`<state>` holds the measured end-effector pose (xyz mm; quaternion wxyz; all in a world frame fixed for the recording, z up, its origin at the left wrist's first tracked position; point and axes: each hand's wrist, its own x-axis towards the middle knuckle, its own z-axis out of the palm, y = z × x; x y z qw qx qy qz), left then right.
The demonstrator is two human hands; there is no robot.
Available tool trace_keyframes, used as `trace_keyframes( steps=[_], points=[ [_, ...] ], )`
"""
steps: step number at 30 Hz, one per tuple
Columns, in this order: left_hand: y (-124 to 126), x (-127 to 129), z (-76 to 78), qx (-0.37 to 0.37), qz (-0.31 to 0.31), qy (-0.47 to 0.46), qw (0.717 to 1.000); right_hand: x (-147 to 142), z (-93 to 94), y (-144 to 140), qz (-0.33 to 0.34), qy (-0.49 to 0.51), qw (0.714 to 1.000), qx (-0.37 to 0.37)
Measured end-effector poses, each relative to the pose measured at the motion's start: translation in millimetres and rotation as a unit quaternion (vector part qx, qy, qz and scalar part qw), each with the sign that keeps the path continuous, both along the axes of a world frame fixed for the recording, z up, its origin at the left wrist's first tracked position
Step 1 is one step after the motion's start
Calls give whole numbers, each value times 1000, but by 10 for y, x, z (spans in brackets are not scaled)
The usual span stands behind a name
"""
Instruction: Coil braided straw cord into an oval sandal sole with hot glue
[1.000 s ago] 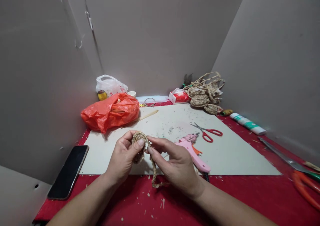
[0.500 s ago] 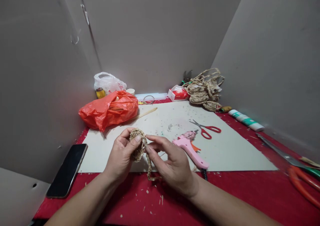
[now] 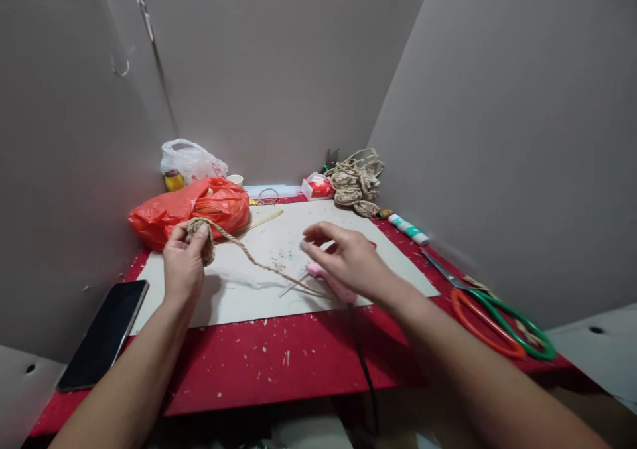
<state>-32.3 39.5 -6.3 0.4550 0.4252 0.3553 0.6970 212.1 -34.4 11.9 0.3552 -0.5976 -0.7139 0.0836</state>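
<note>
My left hand grips a small coil of braided jute rope in front of the orange plastic bag. The rope's loose tail trails right across the white board. My right hand hovers with fingers spread over the pink glue gun, holding nothing; the gun's black cord runs off the near table edge. The red scissors are hidden behind this hand.
A black phone lies at the left on the red tabletop. A pile of jute pieces, a tissue pack and a white bag sit at the back. Big orange-and-green shears and a glue tube lie right.
My hands have parted: the left carried the rope coil leftward, the right let go of the braid and moved over the glue gun. The view swung right.
</note>
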Motion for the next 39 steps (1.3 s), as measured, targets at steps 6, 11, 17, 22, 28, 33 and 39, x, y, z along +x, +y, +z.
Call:
trace_keyframes(
  steps=[6,11,17,22,28,33,39],
  points=[
    [-33,-9,55,37,34,6,999,407,-316,-114,-107,-228,950,-183],
    [-79,-10,85,20,-11,2,1000,334,-631,-124,-121,-218,954,-169],
    [-102,-48,93,-63,-91,-13,994,522,-789,-111,-165,-22,980,-109],
    [-155,-38,110,-110,-125,-2,986,708,-214,-259,-152,400,904,-17],
    [-198,-17,151,-157,-143,4,977,610,221,-348,-37,583,810,47],
    [-220,33,133,-178,-154,16,972,103,-165,-323,52,584,807,-67],
    [-242,96,103,-154,-146,6,977,-574,-182,-427,257,424,841,-215]
  ],
)
